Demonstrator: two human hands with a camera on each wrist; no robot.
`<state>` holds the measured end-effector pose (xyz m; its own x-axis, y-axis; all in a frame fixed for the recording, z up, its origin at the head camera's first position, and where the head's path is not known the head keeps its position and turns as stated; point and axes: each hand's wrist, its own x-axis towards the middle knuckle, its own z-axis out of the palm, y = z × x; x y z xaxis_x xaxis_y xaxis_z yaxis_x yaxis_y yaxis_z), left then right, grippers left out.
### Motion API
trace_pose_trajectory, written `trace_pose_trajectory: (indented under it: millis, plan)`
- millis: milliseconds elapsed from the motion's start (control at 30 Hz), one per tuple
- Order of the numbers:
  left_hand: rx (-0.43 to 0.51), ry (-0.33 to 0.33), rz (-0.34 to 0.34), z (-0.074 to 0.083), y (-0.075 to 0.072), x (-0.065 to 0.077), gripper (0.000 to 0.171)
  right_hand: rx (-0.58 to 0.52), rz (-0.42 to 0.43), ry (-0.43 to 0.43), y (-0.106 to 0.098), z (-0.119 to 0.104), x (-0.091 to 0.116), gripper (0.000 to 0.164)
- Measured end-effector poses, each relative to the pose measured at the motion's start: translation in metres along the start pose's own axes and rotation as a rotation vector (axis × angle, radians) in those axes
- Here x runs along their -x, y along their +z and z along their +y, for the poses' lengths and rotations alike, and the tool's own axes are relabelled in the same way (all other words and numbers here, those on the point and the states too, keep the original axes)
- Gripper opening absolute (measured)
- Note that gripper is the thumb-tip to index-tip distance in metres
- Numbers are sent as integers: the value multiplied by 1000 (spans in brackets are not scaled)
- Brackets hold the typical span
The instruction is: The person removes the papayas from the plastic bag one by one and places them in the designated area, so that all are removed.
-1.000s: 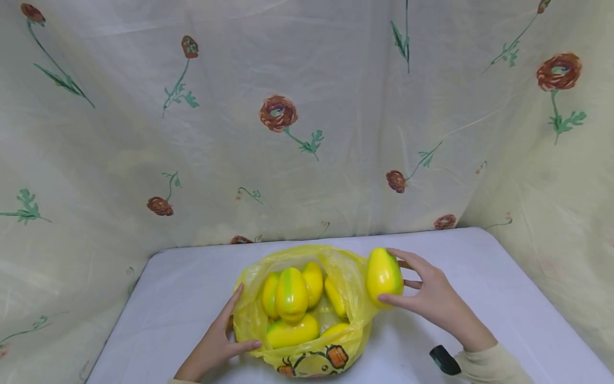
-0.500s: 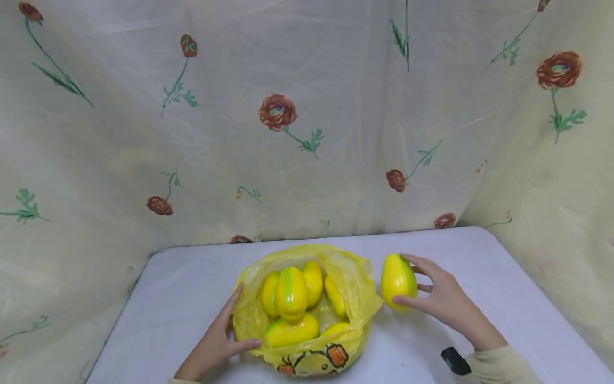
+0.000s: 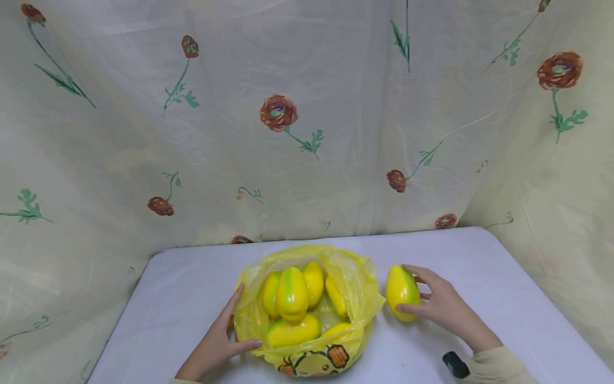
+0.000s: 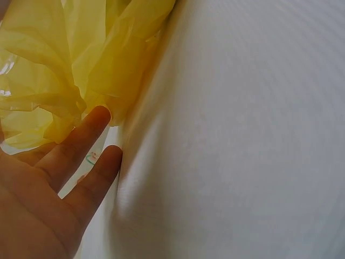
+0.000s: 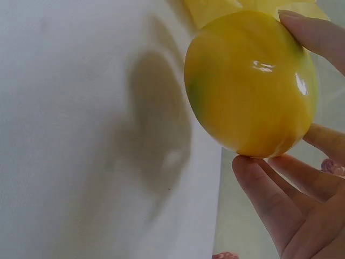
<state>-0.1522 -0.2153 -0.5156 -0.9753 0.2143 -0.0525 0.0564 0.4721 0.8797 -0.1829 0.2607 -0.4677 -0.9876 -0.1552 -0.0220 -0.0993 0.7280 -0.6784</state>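
A yellow plastic bag [image 3: 355, 336] with a cartoon print stands wide open on the table. Several yellow-green mangoes [image 3: 293, 298] lie inside it, shiny like models. My left hand [image 3: 213, 341] rests against the bag's left side, fingers spread, with the thumb at the rim. In the left wrist view, straight fingers [image 4: 81, 143] touch the crinkled plastic. To the right of the bag, my right hand [image 3: 443, 304] holds one mango [image 3: 402, 293] between thumb and fingertips. The right wrist view has that mango [image 5: 250, 83] just above the table, its shadow beside it.
The table [image 3: 192, 282] has a pale cloth with rounded far corners. Behind it and at both sides hangs a flower-patterned curtain [image 3: 331, 186]. A dark band-like object [image 3: 455, 365] sits at the right sleeve.
The right hand has carried the mango rightward, off the bag's right edge, and then lowered it toward the table. The bag's right rim has sprung outward. My left hand stays put.
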Motion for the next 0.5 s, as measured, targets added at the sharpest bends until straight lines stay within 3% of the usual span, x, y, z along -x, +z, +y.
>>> trace_pose_trajectory:
  millis: [500]
  plan:
    - [-3, -30, 4, 2, 0, 0, 122, 46, -28, 15, 6, 12, -4, 100]
